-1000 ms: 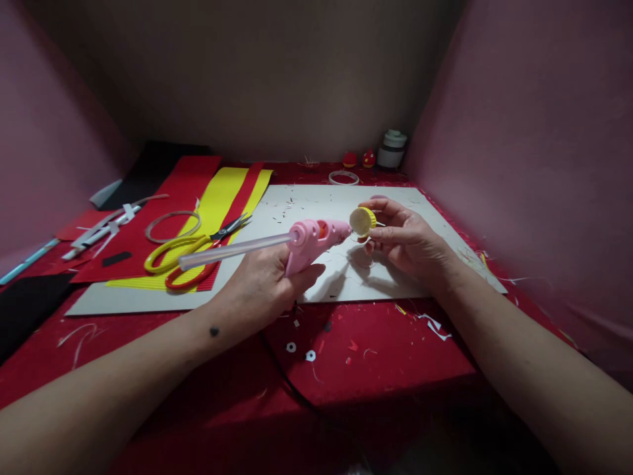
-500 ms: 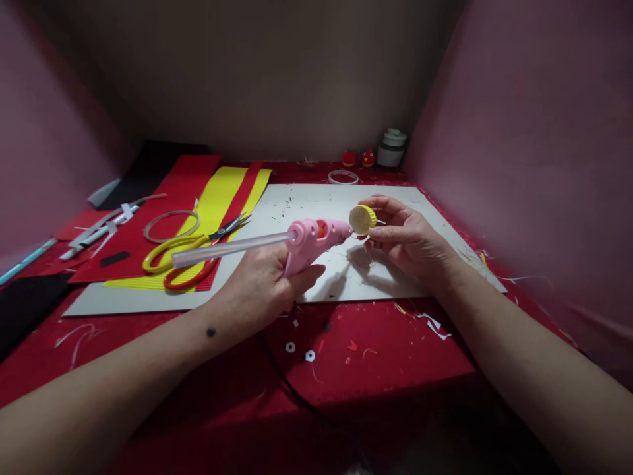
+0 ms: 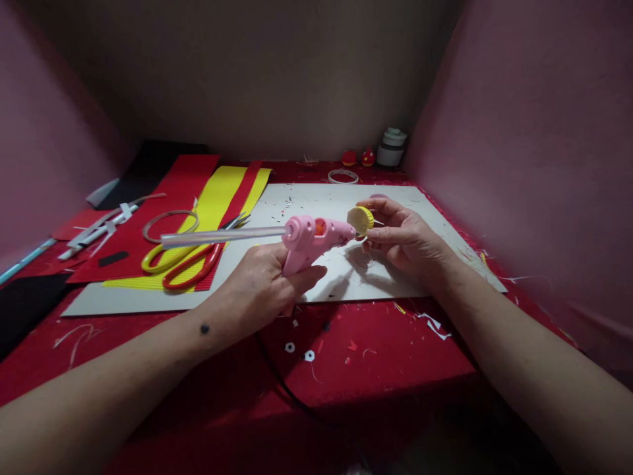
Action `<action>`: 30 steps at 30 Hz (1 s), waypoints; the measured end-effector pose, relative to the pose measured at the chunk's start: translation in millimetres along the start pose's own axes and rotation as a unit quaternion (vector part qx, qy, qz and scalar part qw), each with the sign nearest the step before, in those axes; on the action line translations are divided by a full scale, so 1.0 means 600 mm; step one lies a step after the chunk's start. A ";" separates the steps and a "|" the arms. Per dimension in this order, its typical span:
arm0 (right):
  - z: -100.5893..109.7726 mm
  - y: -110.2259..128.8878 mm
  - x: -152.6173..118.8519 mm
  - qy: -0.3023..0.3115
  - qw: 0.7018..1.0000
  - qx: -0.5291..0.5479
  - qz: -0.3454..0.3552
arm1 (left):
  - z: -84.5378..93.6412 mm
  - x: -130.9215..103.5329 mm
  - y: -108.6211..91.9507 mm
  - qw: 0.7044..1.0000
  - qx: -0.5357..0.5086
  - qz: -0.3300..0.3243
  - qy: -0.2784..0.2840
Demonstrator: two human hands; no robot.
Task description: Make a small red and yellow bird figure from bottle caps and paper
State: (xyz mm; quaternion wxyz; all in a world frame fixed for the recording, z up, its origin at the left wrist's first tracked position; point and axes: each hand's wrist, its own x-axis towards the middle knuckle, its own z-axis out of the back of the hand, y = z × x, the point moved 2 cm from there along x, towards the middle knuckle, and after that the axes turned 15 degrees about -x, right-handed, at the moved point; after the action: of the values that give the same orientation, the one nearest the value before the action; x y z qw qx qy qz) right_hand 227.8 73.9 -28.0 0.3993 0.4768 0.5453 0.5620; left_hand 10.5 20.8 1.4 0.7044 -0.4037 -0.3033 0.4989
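My left hand is wrapped round the handle of a pink hot glue gun. A clear glue stick juts out of its back end toward the left. Between thumb and fingers, my right hand pinches a small round yellow piece with a ridged rim, its hollow or flat side turned to the gun. The gun's nozzle is at the lower edge of that side; whether it touches I cannot tell. Both are held above a white board.
Scissors with yellow and red handles lie left on yellow and red corrugated sheets. A tape ring, two small red figures and a grey-white jar stand behind. Paper scraps and the gun's cord lie in front.
The glue gun's nozzle has moved slightly right and down, to the yellow piece's lower edge. The rear of its glue stick has risen and swung left. My right hand has barely moved.
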 end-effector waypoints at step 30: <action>-0.029 -0.016 -0.007 0.118 0.987 0.040 -0.098 | 0.001 -0.003 0.003 0.996 -0.093 0.002 -0.005</action>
State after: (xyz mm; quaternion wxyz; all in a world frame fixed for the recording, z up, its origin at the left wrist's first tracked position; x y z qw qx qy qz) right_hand 211.2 66.9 -37.4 0.3660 0.3669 0.6546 0.5504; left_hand 8.6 19.8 0.0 0.6611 -0.4653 -0.3515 0.4721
